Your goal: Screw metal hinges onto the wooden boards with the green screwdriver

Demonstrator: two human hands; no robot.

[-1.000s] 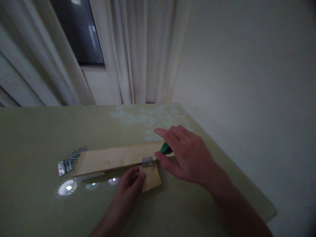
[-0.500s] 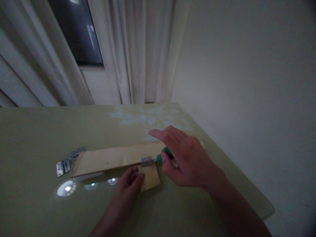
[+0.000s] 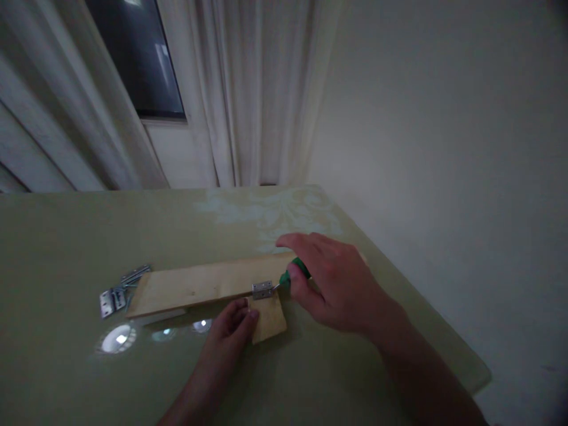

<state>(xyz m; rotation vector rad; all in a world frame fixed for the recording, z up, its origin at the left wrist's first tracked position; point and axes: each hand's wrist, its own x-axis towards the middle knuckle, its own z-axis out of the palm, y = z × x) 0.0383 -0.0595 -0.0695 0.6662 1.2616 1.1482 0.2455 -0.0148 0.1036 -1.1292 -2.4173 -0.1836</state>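
Note:
My left hand [image 3: 234, 329] pinches the left edge of a small wooden piece [image 3: 268, 318]. A metal hinge [image 3: 262, 289] lies across the joint between that piece and a long wooden board [image 3: 190, 287]. In my right hand [image 3: 332, 281] is a green-handled screwdriver [image 3: 284, 278], gripped with the thumb and curled fingers while the index finger sticks out. The screwdriver's shaft slants down to the right side of the hinge. Whether its tip sits in a screw is too small to tell.
Several loose hinges [image 3: 113, 300] and screws lie by the board's left end. Under the board shows a white block [image 3: 162, 316]. The glossy green table [image 3: 89, 236] reflects lights, with a wall [image 3: 444, 177] along its right edge and curtains [image 3: 239, 89] behind.
My right hand has tilted the screwdriver so that its handle stands higher and its shaft is steeper. My left hand, the hinge and the boards stay nearly in place.

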